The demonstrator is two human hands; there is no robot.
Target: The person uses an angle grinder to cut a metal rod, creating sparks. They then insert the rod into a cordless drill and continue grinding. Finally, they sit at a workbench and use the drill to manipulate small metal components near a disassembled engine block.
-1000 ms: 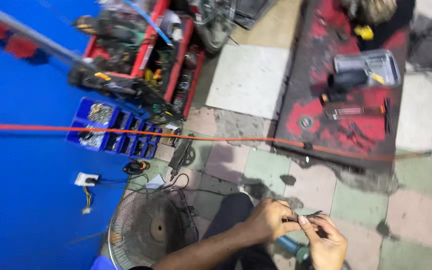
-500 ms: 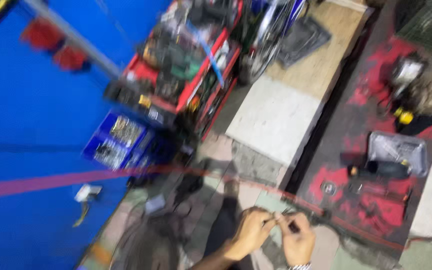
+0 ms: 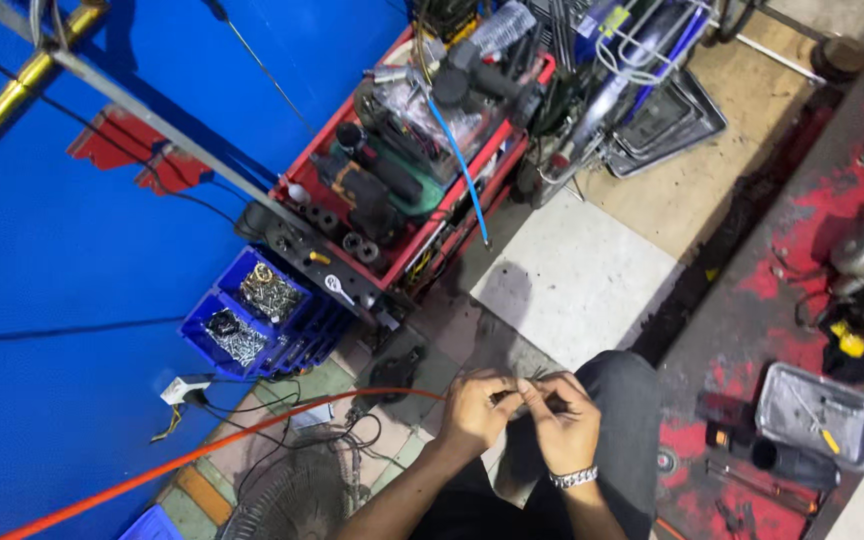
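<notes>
Small dark wire piece [image 3: 524,397] pinched between both hands above the knee, long axis running hand to hand. Left hand [image 3: 474,408] and right hand [image 3: 564,420] both closed on it, fingertips meeting. Orange cable [image 3: 202,452] crosses the floor [image 3: 577,275] to the left.

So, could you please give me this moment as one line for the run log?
left hand: pinching small dark part | right hand: pinching same part | over knee | nearby: orange cable, fan

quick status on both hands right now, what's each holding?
Left hand: closed, fingers pinching a small dark part held between both hands.
Right hand: closed on the same small dark part; what it is cannot be told.
</notes>
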